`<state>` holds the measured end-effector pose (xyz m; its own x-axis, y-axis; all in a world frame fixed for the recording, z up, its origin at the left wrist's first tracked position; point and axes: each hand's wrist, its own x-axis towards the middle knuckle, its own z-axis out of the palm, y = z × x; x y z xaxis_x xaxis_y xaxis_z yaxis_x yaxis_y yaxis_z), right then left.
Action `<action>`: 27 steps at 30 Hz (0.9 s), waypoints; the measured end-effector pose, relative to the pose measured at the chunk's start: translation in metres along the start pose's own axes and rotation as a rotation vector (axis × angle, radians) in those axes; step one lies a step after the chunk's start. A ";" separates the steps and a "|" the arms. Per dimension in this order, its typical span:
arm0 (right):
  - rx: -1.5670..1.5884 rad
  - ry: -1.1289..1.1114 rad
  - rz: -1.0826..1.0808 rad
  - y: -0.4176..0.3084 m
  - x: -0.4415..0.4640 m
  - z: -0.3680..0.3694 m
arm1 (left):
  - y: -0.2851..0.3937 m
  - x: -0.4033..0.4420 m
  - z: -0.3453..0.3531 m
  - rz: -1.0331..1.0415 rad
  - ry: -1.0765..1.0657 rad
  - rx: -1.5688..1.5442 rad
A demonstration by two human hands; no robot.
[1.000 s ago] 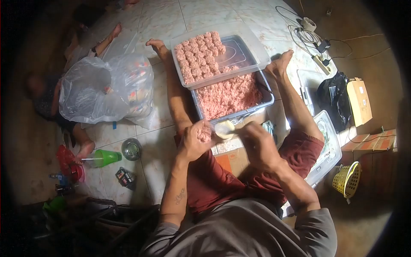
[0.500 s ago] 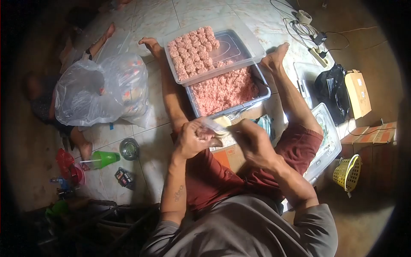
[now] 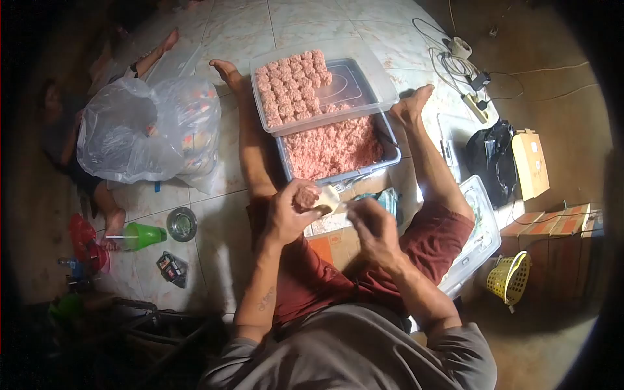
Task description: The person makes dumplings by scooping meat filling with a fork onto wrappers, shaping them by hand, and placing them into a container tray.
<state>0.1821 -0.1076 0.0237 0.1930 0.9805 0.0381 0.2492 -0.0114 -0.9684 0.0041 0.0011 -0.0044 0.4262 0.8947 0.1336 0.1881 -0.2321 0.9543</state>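
Your left hand clasps pink mince; a pale disc sits just beside it, toward your right hand, grip unclear.

I record a single view, taken by one camera worn on my head. It looks out from above my seat on the near side of the blue tub, facing forward and steeply down. My grey shirt lies closest to the lens, well on my side of the tub. My left hand and right hand come at middle range, just short of the tub. The tiled floor beyond the tub lies farthest. Coverage is wide, taking in a plastic bag left of the tub and a yellow basket to its right, nearer me. A dark rounded border encloses the view.
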 end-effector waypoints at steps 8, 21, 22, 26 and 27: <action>-0.085 -0.061 0.143 -0.010 -0.001 -0.018 | -0.028 -0.006 0.001 -0.045 -0.058 0.011; -0.565 -0.275 -0.258 -0.025 0.092 -0.033 | -0.035 0.003 0.016 -0.057 -0.007 -0.145; -0.540 -0.338 -0.263 -0.033 0.089 -0.022 | -0.018 0.000 0.014 -0.097 -0.031 -0.283; -0.516 -0.395 -0.480 -0.013 0.117 -0.004 | -0.011 0.009 0.013 -0.043 0.031 -0.372; -0.592 -0.381 -0.521 -0.012 0.131 -0.004 | -0.005 0.009 0.016 -0.076 0.117 -0.519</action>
<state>0.2084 0.0199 0.0416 -0.3869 0.8868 0.2528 0.6897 0.4603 -0.5590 0.0210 0.0041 -0.0118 0.3210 0.9452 0.0598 -0.2606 0.0274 0.9651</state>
